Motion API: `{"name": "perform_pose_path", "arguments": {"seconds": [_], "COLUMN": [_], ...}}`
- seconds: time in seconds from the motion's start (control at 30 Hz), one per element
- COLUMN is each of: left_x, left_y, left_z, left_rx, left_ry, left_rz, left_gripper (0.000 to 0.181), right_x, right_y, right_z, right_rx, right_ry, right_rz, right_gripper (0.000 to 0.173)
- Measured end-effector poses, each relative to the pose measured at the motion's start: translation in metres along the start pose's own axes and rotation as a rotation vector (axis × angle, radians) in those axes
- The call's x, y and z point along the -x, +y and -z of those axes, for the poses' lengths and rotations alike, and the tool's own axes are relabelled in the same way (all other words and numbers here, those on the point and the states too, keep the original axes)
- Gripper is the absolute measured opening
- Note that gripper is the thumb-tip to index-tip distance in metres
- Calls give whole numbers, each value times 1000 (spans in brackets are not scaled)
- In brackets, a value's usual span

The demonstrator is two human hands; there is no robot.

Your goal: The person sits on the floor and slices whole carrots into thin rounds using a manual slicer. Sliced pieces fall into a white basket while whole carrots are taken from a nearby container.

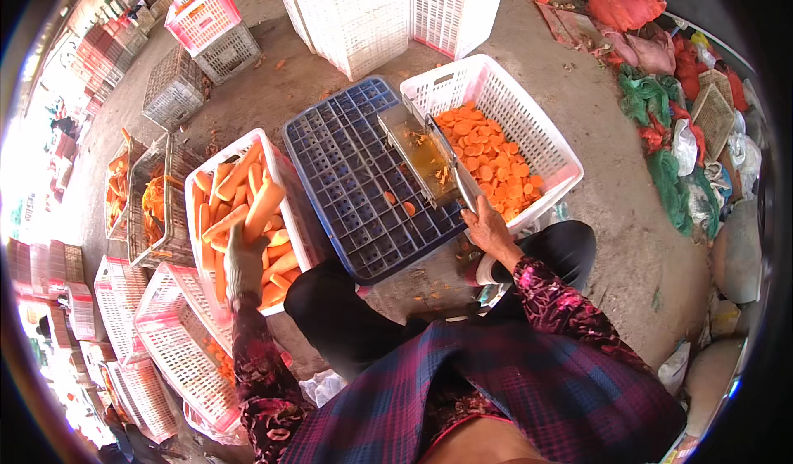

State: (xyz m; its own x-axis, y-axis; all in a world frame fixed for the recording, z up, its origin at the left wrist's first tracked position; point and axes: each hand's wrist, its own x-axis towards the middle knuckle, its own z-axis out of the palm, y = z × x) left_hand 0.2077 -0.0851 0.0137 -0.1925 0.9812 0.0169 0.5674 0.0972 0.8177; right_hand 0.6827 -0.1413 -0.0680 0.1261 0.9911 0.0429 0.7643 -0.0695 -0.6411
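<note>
My left hand (pixel 245 262), in a pale knit glove, grips a thick peeled carrot (pixel 263 208) at the top of a white plastic crate (pixel 297 207) heaped with whole carrots. At the other side my bare right hand (pixel 489 228) holds the near end of a long knife-like blade (pixel 464 185). This blade lies along a metal slicing frame (pixel 424 163), which has orange scraps on its face. The frame rests on a blue plastic crate (pixel 331 166) with a gridded surface. Round carrot slices (pixel 486 160) fill the bottom of another white crate (pixel 526 107) beside the blade.
Two loose carrot pieces (pixel 399 204) lie on the blue grid. Tall white crates (pixel 353 21) stand beyond it. At left are a crate of orange peelings (pixel 158 216) and a tilted white crate (pixel 186 352). Net sacks and bags (pixel 675 135) line the right side.
</note>
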Motion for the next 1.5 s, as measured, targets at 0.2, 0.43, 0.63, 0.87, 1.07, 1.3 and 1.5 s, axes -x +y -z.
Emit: {"name": "perform_pose_path", "arguments": {"seconds": [0.2, 0.43, 0.63, 0.87, 1.07, 1.3, 1.5], "left_x": [-31, -40, -33, -36, -25, -25, -22], "left_y": [122, 130, 128, 126, 119, 127, 125], "left_z": [-112, -197, -199, -203, -203, -211, -214], "left_rx": [-83, -81, -151, -145, -236, -171, -232], "left_ry": [-437, -546, -518, -469, -439, -448, -416], "left_rz": [-161, -201, -242, -269, -292, -315, -328], "left_gripper": [43, 30, 34, 42, 41, 41, 35], "right_x": [-14, -40, -39, -5, -33, -3, -29], "right_y": [-28, -75, -78, 25, -74, 17, -59], "right_z": [44, 115, 107, 14, 91, 26, 76], "right_rx": [-168, -30, -18, 62, -95, 35, 11], "right_ry": [-96, -149, -136, -94, -220, -137, -144], "right_rz": [-43, 104, 110, -129, -137, -163, -57], "right_gripper": [31, 27, 24, 30, 35, 44, 37]}}
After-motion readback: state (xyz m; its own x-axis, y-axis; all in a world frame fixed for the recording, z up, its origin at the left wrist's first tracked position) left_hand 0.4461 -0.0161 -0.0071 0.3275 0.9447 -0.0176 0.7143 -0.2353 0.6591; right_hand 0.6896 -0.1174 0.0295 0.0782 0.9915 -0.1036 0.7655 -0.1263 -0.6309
